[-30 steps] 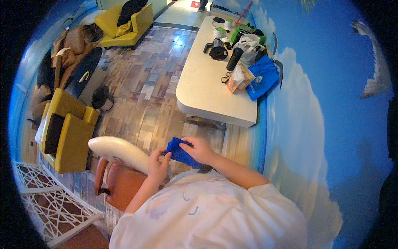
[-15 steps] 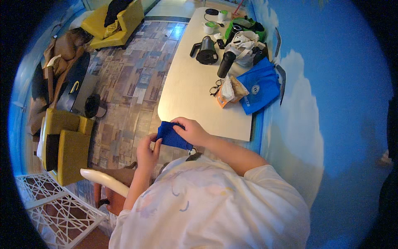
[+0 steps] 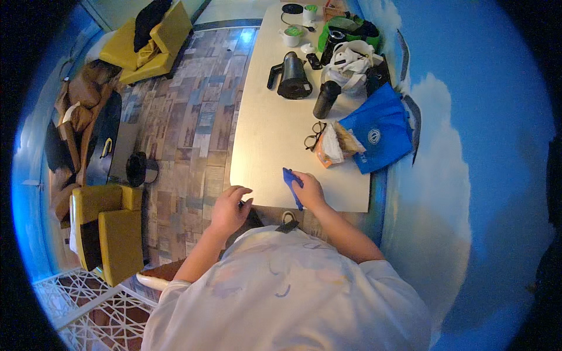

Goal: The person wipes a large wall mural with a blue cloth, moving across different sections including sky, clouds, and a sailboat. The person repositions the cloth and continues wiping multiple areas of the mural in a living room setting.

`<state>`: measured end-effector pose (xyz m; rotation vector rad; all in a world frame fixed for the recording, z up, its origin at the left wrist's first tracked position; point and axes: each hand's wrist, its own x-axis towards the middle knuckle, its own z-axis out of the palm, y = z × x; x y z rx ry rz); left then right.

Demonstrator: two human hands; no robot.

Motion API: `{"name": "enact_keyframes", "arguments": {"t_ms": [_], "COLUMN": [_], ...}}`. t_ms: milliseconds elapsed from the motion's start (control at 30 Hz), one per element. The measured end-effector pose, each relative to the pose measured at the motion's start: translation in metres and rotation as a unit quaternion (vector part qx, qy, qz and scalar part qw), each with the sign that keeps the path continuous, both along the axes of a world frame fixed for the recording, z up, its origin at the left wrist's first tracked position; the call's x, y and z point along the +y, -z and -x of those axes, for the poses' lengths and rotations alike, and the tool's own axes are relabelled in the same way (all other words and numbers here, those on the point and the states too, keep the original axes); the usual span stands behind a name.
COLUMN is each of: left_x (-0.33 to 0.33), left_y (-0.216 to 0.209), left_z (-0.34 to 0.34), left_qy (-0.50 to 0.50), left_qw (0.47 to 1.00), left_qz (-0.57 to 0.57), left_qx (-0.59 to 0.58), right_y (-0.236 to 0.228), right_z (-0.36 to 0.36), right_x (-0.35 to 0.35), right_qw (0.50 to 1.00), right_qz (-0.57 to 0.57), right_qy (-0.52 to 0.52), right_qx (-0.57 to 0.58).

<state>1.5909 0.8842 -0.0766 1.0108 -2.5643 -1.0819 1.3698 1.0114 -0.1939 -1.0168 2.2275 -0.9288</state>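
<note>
A folded blue cloth [image 3: 291, 181] hangs from my right hand [image 3: 310, 192], pinched between thumb and fingers. Hand and cloth are over the near end of the long pale table [image 3: 263, 146]; the cloth shows edge-on as a narrow strip. My left hand [image 3: 230, 209] is at the table's near left corner, apart from the cloth. Its thumb and fingers are curved and spread, with nothing seen between them. Nearest beyond my right hand lie an orange and white opened packet [image 3: 332, 146] and black-rimmed glasses [image 3: 315, 136].
Farther along the table are a blue bag [image 3: 380, 131], a black tumbler [image 3: 326, 99], a dark kettle [image 3: 294, 79], a white plastic bag [image 3: 348, 64], a green bag [image 3: 357, 29] and cups. Yellow armchairs [image 3: 120, 240] stand at the left. A painted blue wall borders the right side.
My left hand has let go of the blue cloth. My right hand has carried it rightward over the table, and it has turned from broadside to edge-on.
</note>
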Motion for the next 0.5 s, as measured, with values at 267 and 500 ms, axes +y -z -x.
{"name": "enact_keyframes", "arguments": {"t_ms": [267, 500], "left_x": [-0.111, -0.220], "left_y": [0.029, 0.053], "left_z": [-0.029, -0.105], "left_qy": [0.133, 0.097], "left_qw": [0.991, 0.995], "left_qz": [0.011, 0.036], "left_qx": [0.025, -0.009], "right_y": [0.007, 0.109], "right_z": [-0.060, -0.126], "right_x": [-0.133, -0.162], "right_qw": [0.945, 0.929], "right_qz": [0.060, -0.020], "right_qy": [-0.131, -0.250], "right_qx": [0.293, 0.271]}}
